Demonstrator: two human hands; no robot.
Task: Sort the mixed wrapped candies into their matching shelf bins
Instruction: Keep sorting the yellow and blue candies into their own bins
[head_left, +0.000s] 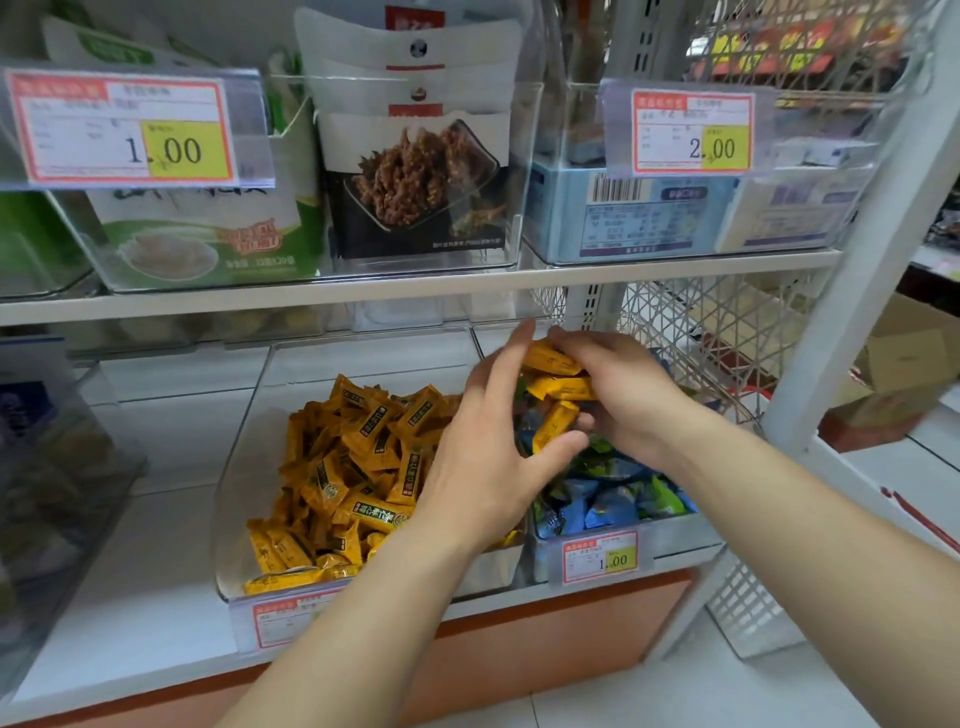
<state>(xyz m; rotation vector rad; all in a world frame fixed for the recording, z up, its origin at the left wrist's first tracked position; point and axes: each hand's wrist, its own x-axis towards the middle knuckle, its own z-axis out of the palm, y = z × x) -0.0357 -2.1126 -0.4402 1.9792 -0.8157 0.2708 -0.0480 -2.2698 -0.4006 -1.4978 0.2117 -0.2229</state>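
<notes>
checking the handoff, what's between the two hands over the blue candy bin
In the head view, several yellow wrapped candies sit between the left hand and right hand, gathered above the blue candy bin.

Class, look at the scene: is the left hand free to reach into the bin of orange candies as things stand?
Probably yes. The left hand hovers right above the orange-candy bin, whose top is open. However, its fingers help cup several orange candies with the right hand.
</notes>
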